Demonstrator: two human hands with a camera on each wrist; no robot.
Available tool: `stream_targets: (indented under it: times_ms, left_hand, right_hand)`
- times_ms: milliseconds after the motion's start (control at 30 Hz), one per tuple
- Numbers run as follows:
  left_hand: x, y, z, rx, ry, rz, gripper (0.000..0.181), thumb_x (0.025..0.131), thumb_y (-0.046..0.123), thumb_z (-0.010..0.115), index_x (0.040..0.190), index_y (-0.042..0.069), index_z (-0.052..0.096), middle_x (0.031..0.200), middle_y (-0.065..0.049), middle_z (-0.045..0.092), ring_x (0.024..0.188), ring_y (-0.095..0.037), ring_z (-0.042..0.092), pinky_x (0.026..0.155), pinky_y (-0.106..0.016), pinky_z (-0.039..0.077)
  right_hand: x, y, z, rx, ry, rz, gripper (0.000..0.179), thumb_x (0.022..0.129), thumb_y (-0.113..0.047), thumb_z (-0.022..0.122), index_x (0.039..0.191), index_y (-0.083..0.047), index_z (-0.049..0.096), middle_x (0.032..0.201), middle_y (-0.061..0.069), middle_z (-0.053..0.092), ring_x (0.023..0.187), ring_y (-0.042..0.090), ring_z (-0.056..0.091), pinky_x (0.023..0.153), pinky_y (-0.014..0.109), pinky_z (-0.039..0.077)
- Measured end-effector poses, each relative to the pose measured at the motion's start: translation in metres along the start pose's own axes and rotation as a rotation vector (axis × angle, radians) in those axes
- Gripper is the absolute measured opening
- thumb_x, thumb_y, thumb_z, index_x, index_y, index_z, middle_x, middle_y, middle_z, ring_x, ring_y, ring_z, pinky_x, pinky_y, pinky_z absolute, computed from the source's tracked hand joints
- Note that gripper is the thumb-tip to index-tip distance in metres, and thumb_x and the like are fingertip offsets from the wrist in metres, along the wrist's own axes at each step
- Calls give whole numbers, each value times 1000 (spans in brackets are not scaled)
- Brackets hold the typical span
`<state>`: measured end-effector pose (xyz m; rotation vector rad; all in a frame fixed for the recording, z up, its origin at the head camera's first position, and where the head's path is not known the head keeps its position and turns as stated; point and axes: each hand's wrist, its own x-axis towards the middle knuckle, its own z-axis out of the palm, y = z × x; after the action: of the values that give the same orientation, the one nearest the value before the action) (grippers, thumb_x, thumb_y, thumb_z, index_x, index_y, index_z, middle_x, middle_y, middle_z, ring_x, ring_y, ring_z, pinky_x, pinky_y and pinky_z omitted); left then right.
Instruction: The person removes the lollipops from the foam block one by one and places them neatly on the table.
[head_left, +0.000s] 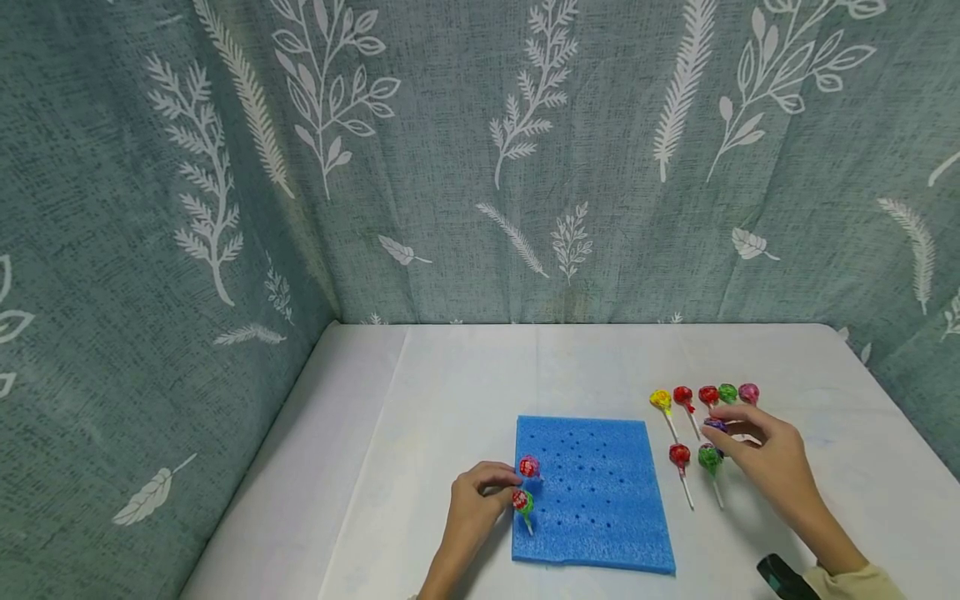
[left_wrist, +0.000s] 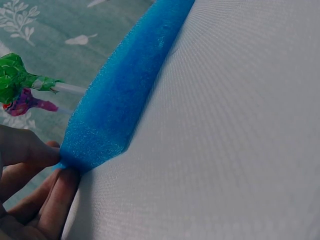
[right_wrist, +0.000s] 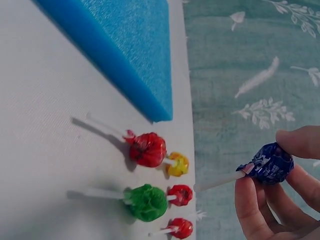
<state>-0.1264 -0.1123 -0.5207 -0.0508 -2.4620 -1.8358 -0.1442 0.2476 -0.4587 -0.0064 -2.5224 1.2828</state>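
A blue foam board (head_left: pixel 592 546) with rows of small holes lies on the table. My left hand (head_left: pixel 474 504) pinches its left edge, thumb and fingers at the foam's corner in the left wrist view. Two lollipops stand in the foam beside that hand: a pink-and-red lollipop (head_left: pixel 529 466) and a green-and-red lollipop (head_left: pixel 522 501). My right hand (head_left: pixel 776 458) holds a dark blue lollipop (right_wrist: pixel 272 164) by its wrapped head, its white stick pointing away from the palm. Below that hand lie a green lollipop (head_left: pixel 709 457) and a red lollipop (head_left: pixel 679 455).
Farther back on the white table (head_left: pixel 450 375) lie a yellow lollipop (head_left: pixel 661 400), two red ones, another green lollipop (head_left: pixel 727 392) and a pink lollipop (head_left: pixel 748 392). A patterned curtain (head_left: pixel 450 167) hangs behind the table. A black object (head_left: pixel 783 577) shows by the right wrist.
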Motion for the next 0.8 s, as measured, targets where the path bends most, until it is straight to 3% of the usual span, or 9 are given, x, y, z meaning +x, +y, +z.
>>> stream_targets:
  times_ms: [167,300,400,633,800]
  left_hand:
    - [0,1,0,-3,-3,-7,18,73,-6,70,81,10,75,93,0,68,90,-15,64,83,-23,50]
    - [0,0,-1,-5,-5,-6,19,73,-6,70,81,10,75,94,-1,68,90,-15,64,84,-24,50]
    - [0,0,-1,-4,-8,-5,19,73,-6,70,81,10,75,94,-1,68,90,-15,64,84,-24,50]
    - [-1,0,-1,-9,-3,1,19,73,-6,69,81,10,75,94,-1,68,89,-15,64,84,-24,50]
    - [-1,-1,-1,-23,-1,20,18,73,-7,70,81,8,75,94,-3,68,89,-16,64,83,-25,51]
  right_hand:
    - [-1,3,-4,-28,9,16,31,86,-28,70,108,-6,66,104,10,62,86,5,55,66,7,44]
    - [-3,-3,-8,-65,8,36,35,87,-32,68,109,-4,66,105,15,63,81,-10,49,65,4,42]
    - [-3,-1,-10,-98,2,41,37,88,-32,67,111,-3,65,107,16,63,80,-13,47,65,5,42]
    - [2,33,-6,-136,8,83,42,85,-40,68,112,-7,66,103,11,65,84,6,56,63,16,48]
    - [6,67,-1,-157,7,100,46,84,-45,67,113,-10,66,104,9,65,85,12,60,64,17,48]
